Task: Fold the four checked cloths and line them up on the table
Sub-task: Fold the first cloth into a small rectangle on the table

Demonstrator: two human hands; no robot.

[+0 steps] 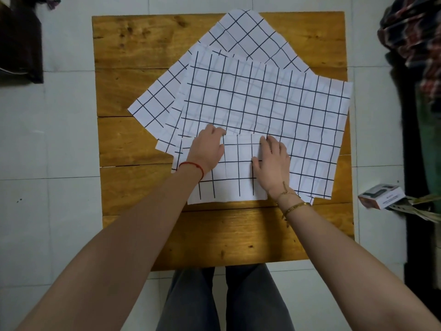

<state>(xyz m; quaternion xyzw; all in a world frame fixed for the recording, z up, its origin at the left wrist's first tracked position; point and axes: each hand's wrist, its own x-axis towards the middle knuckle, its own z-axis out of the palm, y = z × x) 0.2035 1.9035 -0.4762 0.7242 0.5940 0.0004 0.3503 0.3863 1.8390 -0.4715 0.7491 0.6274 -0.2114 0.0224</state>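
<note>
a pale tiled floor (59, 199) surrounds the scene. at the right, a small printed box (381, 195) lies on the tiles beside a dark strip, with a heap of plaid fabric (415, 37) at the far right. dark furniture (20, 44) stands at the far left.

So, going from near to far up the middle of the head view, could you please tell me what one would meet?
Grey trouser legs → bare near part of the brown wooden plank table → small folded white checked cloth under both hands → large flat white checked cloth → diagonal white checked cloth at the far edge.
</note>
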